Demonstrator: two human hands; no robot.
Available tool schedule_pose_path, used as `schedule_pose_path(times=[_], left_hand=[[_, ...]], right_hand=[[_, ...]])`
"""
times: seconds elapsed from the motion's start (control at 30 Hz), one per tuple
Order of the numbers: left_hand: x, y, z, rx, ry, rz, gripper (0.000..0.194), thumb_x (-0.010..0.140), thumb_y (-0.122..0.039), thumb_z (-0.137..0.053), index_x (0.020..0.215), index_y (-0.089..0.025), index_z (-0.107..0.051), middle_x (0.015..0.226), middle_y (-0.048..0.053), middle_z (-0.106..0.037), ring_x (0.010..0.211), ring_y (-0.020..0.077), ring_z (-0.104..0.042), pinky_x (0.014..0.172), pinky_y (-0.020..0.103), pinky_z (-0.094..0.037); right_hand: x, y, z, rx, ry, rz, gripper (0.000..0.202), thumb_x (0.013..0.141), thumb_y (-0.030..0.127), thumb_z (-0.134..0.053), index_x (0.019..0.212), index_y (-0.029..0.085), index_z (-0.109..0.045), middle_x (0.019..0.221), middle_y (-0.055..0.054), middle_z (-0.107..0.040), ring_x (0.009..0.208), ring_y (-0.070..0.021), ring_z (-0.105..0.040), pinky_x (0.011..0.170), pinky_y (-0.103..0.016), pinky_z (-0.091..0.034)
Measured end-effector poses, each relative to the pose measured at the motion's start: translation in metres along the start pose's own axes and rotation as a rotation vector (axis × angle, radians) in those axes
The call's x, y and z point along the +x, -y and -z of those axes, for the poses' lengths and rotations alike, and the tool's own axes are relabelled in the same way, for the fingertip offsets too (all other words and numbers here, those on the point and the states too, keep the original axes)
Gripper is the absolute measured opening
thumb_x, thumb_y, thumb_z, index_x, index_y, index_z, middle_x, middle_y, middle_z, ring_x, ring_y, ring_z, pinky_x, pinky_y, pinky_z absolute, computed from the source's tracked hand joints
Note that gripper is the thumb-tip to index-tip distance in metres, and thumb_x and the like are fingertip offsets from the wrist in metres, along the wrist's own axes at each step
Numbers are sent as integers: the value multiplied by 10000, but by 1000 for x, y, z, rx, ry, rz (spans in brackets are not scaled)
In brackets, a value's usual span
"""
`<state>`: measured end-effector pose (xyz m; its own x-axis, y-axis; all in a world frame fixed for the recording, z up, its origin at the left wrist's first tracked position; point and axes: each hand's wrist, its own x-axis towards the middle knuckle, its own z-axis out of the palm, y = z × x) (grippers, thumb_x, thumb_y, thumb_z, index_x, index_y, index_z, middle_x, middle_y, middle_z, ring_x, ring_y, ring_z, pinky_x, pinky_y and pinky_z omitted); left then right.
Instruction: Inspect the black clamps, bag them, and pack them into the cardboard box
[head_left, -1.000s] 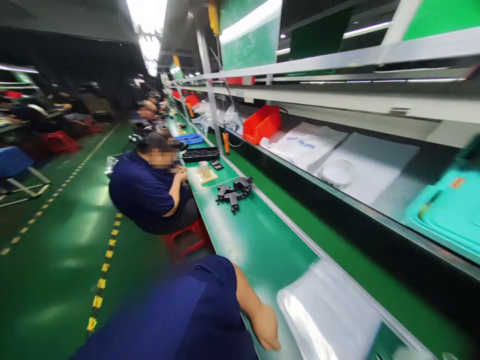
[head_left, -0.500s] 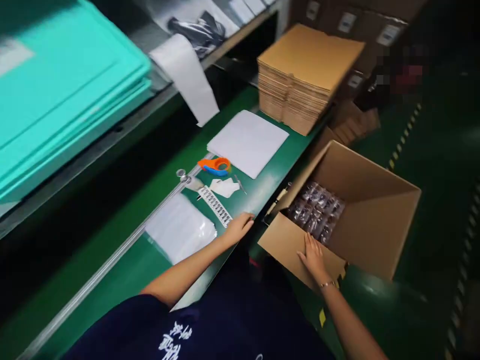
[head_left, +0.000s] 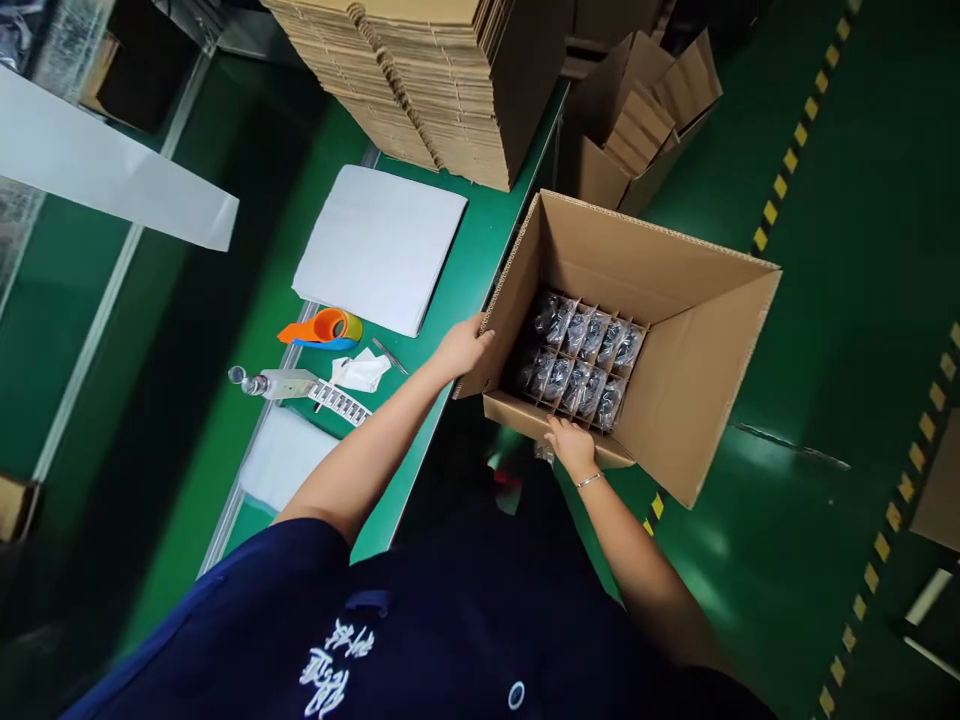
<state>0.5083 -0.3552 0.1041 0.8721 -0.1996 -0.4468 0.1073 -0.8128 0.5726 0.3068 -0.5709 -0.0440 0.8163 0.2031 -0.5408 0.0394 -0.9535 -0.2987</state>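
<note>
A cardboard box (head_left: 667,400) stands open beside the bench, its flaps raised or tilted outward. Down inside, clear-bagged dark items (head_left: 577,350) sit in a grid of cardboard dividers. My left hand (head_left: 463,348) is closed on the outer edge of the box's left flap, its fingers partly hidden. At the near side, my right hand (head_left: 574,447) grips the front flap (head_left: 517,412), fingers over its upper edge. What the bagged items are, I cannot make out.
The green bench (head_left: 480,250) carries stacked flat cardboard (head_left: 420,90), white sheets (head_left: 382,250), an orange tape dispenser (head_left: 322,328), tweezers (head_left: 390,356), a label strip (head_left: 341,402) and a small bottle (head_left: 277,384). Behind the box stands another carton (head_left: 607,170). Striped tape (head_left: 795,150) marks the floor.
My left hand has moved from the bench edge to the box's left flap. The front flap is lifted more upright in my right hand. The view has swung toward the box.
</note>
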Motion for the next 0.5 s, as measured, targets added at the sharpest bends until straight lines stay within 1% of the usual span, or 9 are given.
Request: schedule_pose_path(times=[0.07, 0.17, 0.27, 0.33, 0.4, 0.5], left_hand=[[-1, 7, 9, -33, 31, -9, 428, 881, -324, -434, 1227, -113, -572, 1246, 122, -652, 1127, 281, -598, 976, 400, -465], [-2, 20, 21, -157, 103, -15, 480, 844, -402, -464, 1211, -110, -569, 1207, 111, -666, 1046, 258, -622, 881, 346, -511], [1, 26, 25, -235, 142, 6, 529, 802, -460, -489, 1184, -105, -573, 1129, 114, -682, 971, 256, -639, 796, 325, -528], [3, 26, 25, -213, 127, -3, 515, 787, -465, -483, 1134, -99, -589, 1067, 109, -685, 940, 259, -637, 772, 329, -524], [5, 25, 25, -181, 102, -13, 460, 775, -446, -487, 1051, -100, -610, 1001, 92, -684, 911, 255, -628, 766, 330, -513], [7, 26, 25, -200, 80, -4, 362, 760, -405, -522, 948, -116, -632, 926, 61, -682, 875, 238, -617, 763, 314, -499]], right_hand=[[0, -1, 0, 0, 16, 25, 400, 973, 308, -515, 1362, 221, -497, 1145, -129, -644, 1027, -240, -600, 804, -299, -443], [1, -2, 0, -9, 38, 50, 375, 989, 301, -477, 1354, 216, -499, 1139, -132, -634, 1013, -241, -593, 795, -301, -436], [3, -4, -1, -25, 51, 61, 374, 994, 306, -465, 1355, 215, -498, 1140, -135, -626, 1011, -241, -587, 779, -299, -435], [4, -5, 0, -37, 55, 64, 378, 997, 309, -458, 1361, 212, -494, 1140, -134, -624, 1000, -236, -588, 777, -296, -434], [4, -6, 1, -51, 58, 63, 380, 1000, 314, -452, 1362, 208, -495, 1131, -130, -627, 991, -229, -590, 778, -292, -432], [3, -6, 3, -79, 67, 59, 383, 1004, 343, -448, 1356, 204, -505, 1131, -125, -634, 996, -222, -593, 776, -280, -429]])
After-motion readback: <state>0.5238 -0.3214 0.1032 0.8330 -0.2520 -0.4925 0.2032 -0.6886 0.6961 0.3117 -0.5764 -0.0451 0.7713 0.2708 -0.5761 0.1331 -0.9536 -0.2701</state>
